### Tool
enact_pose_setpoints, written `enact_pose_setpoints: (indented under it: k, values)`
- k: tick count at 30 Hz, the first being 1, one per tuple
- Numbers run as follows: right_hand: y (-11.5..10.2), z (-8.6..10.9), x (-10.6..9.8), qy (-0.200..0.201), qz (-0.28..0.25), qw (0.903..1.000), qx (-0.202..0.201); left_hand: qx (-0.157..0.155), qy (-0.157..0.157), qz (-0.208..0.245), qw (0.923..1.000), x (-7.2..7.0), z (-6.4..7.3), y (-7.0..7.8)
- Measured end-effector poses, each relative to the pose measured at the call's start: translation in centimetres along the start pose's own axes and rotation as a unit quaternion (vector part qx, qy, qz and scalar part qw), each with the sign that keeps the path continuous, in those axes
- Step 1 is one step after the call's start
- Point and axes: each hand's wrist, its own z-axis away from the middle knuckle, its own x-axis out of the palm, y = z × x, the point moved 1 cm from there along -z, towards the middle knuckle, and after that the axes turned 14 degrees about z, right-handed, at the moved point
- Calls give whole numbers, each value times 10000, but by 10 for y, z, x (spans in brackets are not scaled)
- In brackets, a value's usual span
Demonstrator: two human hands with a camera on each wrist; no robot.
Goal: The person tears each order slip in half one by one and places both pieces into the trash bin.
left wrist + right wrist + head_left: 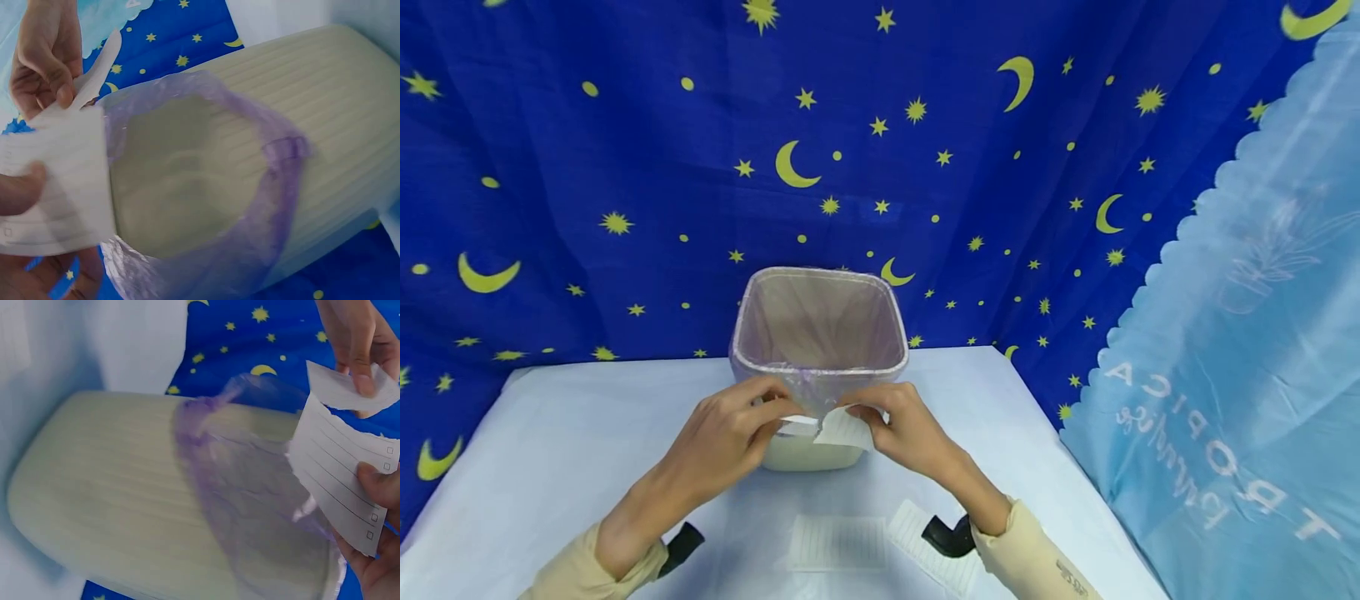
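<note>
Both hands (724, 429) (912, 429) pinch torn paper (847, 430) near a bin (812, 456) lined with purple plastic (284, 187).

The torn paper (846, 427), at six o'clock from the bin's mouth, is thin, matt and smooth-faced with a rough, ragged tear; the slips (838, 543) nearer six o'clock look like matt paper too. The bin (337, 94) is matt, ribbed plastic; its liner (187, 272) is glossy, crinkled, see-through film. At twelve the backdrop (647, 167) is softly creased cloth; toward three the drape (1247, 350) has a satiny sheen.
</note>
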Motion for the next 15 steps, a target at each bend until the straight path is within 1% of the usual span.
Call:
enact_pose_setpoints:
  k: [3, 6, 9, 12, 15]
  values:
    - [-1, -11, -4, 145, 51, 9999, 6, -298, 16, -74, 9995, -2, -7, 2]
    - [-2, -23, -8, 297, 112, 9995, -49, -528, 54, -128, 9985, -1, -16, 2]
    - [2, -34, -12, 388, 315, 9987, -92, -656, 72, -103, 9978, 0, -26, -1]
    - [8, -46, -14, 335, 600, 9976, -103, -787, 97, -16, 9969, -1, -34, -5]
    - [13, -57, -16, 199, 735, 9971, -33, -917, 198, 154, 9955, -3, -39, -10]
